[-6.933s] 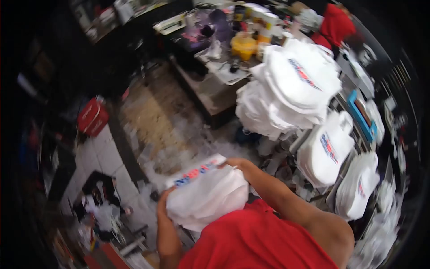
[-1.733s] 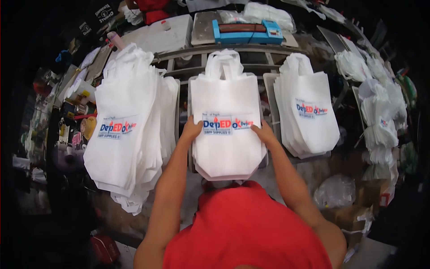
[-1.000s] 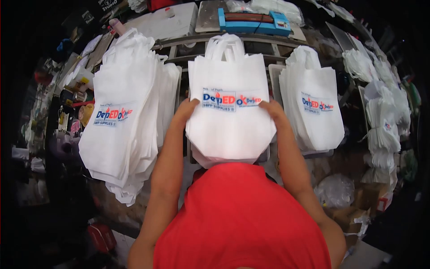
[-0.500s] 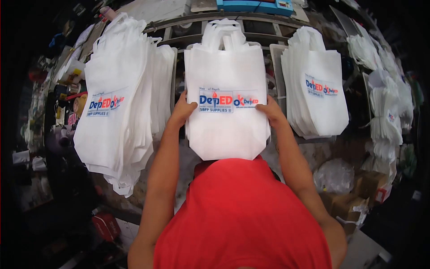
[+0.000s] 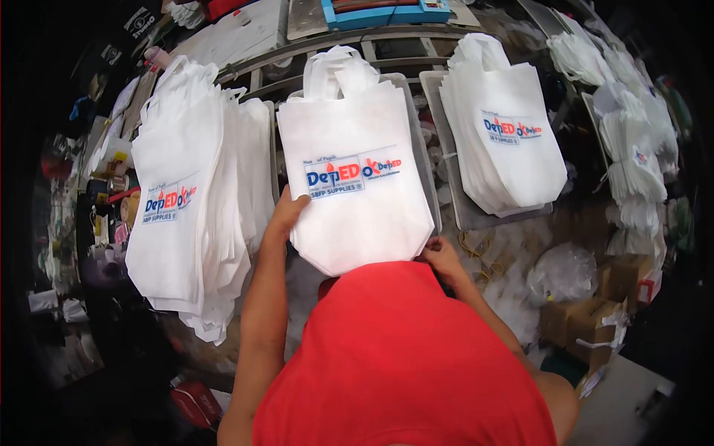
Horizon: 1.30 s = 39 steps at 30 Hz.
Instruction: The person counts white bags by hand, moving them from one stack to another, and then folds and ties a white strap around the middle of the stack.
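A stack of white tote bags (image 5: 357,230) with blue and red print lies in front of me on a grey board (image 5: 424,156), handles pointing away. My left hand (image 5: 288,212) is closed on the stack's left edge, thumb on top near the print and fingers out of sight underneath. At the lower right corner, my right hand (image 5: 442,259) has its fingers drawn together at the bags' edge. How many layers it pinches cannot be made out.
Left stands a thicker pile of printed white bags (image 5: 178,245). Another stack of bags (image 5: 506,149) rests on a board to the right. Beyond are a metal frame (image 5: 297,50) and a blue machine (image 5: 387,13). Cardboard boxes (image 5: 584,327) and a clear plastic bundle (image 5: 563,273) sit lower right.
My right hand has slid from the stack's right side down to its lower right corner. The middle stack now sits slightly tilted, and the view has shifted. My left hand still grips the left edge.
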### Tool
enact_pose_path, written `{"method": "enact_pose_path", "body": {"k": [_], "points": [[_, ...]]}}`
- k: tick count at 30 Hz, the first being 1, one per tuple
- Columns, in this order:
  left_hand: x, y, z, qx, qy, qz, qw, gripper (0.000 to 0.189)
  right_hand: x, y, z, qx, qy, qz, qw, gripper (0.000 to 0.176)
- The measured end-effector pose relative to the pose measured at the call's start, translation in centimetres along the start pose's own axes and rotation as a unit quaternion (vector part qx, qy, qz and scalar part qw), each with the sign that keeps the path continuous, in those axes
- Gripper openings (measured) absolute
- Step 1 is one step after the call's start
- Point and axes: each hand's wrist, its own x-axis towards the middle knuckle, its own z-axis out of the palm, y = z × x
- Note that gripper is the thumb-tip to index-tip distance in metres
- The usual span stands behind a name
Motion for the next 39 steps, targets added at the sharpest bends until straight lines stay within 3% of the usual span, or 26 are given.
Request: {"method": "enact_pose_path", "body": {"k": [2, 5, 7, 10, 14, 16, 17, 18, 20, 21, 24, 25, 26, 28, 29, 30, 32, 33, 37, 39], "points": [[0.6, -0.2, -0.7, -0.005, -0.009, 0.006, 1.000, 0.059, 0.2, 1.0, 0.7, 0.020, -0.003, 0.031, 0.999, 0.029], [1.4, -0.7, -1.5, -0.015, -0.036, 0.042, 0.998, 0.060, 1.4, 1.5, 2.7, -0.011, 0.082, 0.035, 0.996, 0.024], [1.3, 0.4, -1.5, -0.059, -0.031, 0.034, 0.997, 0.059, 2.5, 1.0, 4.3, 0.204, 0.111, -0.036, 0.972, 0.021], [1.3, 1.5, -0.1, 0.015, 0.013, 0.014, 1.000, 0.059, 3.2, 0.3, 4.3, 0.196, 0.128, -0.022, 0.972, 0.022], [3.7, -2.2, -0.4, 0.070, 0.036, 0.046, 0.996, 0.064, 2.3, -3.3, 2.6, 0.180, 0.076, 0.021, 0.981, 0.026], [3.8, -1.5, -0.3, 0.054, 0.023, 0.043, 0.997, 0.064, 1.8, -7.4, 2.5, 0.109, 0.183, -0.046, 0.976, 0.035], [3.6, -1.1, -0.4, 0.043, 0.009, 0.036, 0.998, 0.065, 1.8, -9.5, 3.2, 0.073, 0.139, -0.055, 0.986, 0.057], [3.9, -1.1, -0.5, 0.042, 0.013, 0.040, 0.998, 0.065, 3.7, -9.5, 3.4, 0.071, 0.135, -0.058, 0.987, 0.057], [4.4, -1.1, 0.1, 0.153, 0.051, 0.079, 0.984, 0.064, 7.4, -8.6, 4.2, -0.148, 0.039, -0.145, 0.977, 0.068], [2.6, 1.4, 1.0, 0.218, 0.075, 0.069, 0.971, 0.071, 6.4, -10.0, 4.7, -0.199, 0.002, -0.106, 0.974, 0.086], [5.1, -2.5, -0.1, 0.182, 0.157, 0.073, 0.968, 0.080, 9.5, -7.9, 3.3, -0.233, -0.010, -0.131, 0.964, 0.098], [6.5, -4.9, -0.8, 0.125, 0.165, 0.006, 0.978, 0.085, 8.5, -9.8, 3.0, -0.240, -0.015, -0.110, 0.964, 0.111], [7.5, -6.4, -1.3, 0.124, 0.166, 0.007, 0.978, 0.085, 7.9, -11.8, 3.6, -0.241, -0.016, -0.112, 0.964, 0.111], [9.1, -7.8, -1.9, -0.064, 0.019, -0.102, 0.993, 0.082, 8.5, -15.8, 5.1, -0.174, 0.088, -0.049, 0.980, 0.122], [8.5, -6.6, -1.4, -0.064, 0.017, -0.100, 0.993, 0.082, 11.3, -15.2, 5.1, -0.179, 0.092, -0.029, 0.979, 0.128], [7.0, -4.7, -0.5, -0.069, -0.009, -0.138, 0.988, 0.080, 12.4, -15.3, 5.1, -0.178, 0.094, -0.031, 0.979, 0.128], [6.0, -3.6, 0.2, -0.076, -0.035, -0.173, 0.981, 0.078, 14.1, -15.5, 5.3, -0.304, 0.016, 0.049, 0.951, 0.128], [6.1, -3.5, 0.1, -0.058, -0.028, -0.191, 0.979, 0.076, 17.8, -11.7, 4.6, -0.305, 0.082, -0.006, 0.949, 0.120], [6.7, -4.7, -0.5, -0.040, -0.018, -0.209, 0.977, 0.070, 19.3, -11.4, 4.1, -0.245, 0.012, 0.062, 0.968, 0.114], [6.9, -4.1, 0.1, -0.049, -0.036, -0.211, 0.976, 0.070, 17.9, -12.1, 4.5, -0.206, 0.018, 0.053, 0.977, 0.099]]}}
